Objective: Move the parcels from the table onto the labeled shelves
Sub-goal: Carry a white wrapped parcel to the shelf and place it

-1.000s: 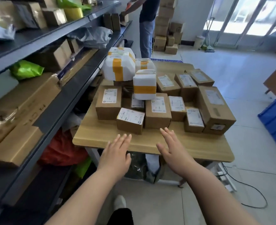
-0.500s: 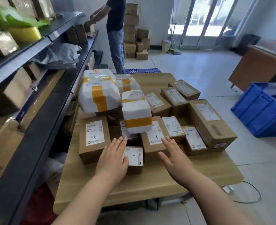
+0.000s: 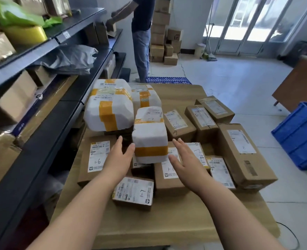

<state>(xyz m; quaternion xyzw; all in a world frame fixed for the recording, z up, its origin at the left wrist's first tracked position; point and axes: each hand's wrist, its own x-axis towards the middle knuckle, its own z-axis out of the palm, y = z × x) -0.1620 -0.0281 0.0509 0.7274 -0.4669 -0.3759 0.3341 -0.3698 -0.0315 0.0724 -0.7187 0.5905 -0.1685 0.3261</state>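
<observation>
Head view: left hand [image 3: 119, 157] and right hand [image 3: 186, 159], both spread and empty, flank the white parcel with orange tape [image 3: 150, 139] perched on brown boxes on the bench [image 3: 167, 228]. Reaching step, I judge; next, press both palms inward and lift.

The table [image 3: 176, 230] is pale yellow-brown wood, and most parcels on it are plain brown cardboard with white printed labels, such as the box [image 3: 133, 193] nearest its front edge, marked "1-7" in black pen. In the middle of the table, the wrapped parcel [image 3: 150, 141] is white with a band of orange-yellow tape, as is the bigger bundle [image 3: 109, 114] to its left. Right of the table is a bright blue crate [image 3: 299, 139]; left of it, dark grey shelves [image 3: 46, 121] carry a green bag [image 3: 13, 15].
</observation>
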